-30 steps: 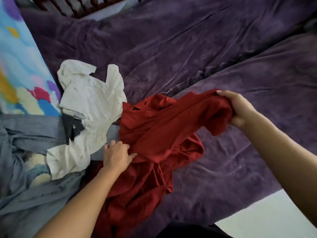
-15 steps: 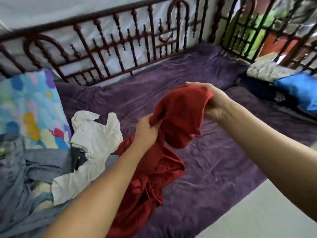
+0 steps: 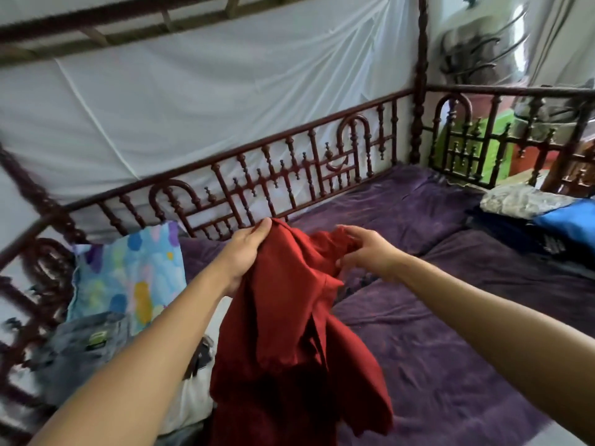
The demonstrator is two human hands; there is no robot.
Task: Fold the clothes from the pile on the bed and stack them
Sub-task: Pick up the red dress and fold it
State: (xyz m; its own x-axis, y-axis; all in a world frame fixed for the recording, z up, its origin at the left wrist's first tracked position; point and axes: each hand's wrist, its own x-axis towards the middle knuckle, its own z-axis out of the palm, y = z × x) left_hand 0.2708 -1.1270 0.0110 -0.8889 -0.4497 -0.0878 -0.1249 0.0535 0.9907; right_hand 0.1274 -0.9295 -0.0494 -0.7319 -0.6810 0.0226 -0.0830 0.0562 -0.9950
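A red garment [image 3: 289, 323] hangs in the air above the purple bed cover [image 3: 450, 349]. My left hand [image 3: 244, 252] grips its top edge, thumb over the cloth. To the right, my right hand [image 3: 363, 252] pinches a bunched part of the same garment with curled fingers. The cloth drapes down between my forearms to the bottom of the view. Low on the left lies the pile: a grey garment [image 3: 77, 352] and a white garment [image 3: 190, 400], partly hidden by my left arm.
A colourful pillow [image 3: 128, 278] leans at the left. A dark carved wooden railing [image 3: 289, 175] runs along the back and right of the bed. Blue and patterned bedding [image 3: 547, 217] sits at the far right. White sheeting hangs behind the railing.
Both hands have raised the red garment higher off the bed. My left hand has moved to its top edge, my right hand has shifted its hold. The view has tilted upward.
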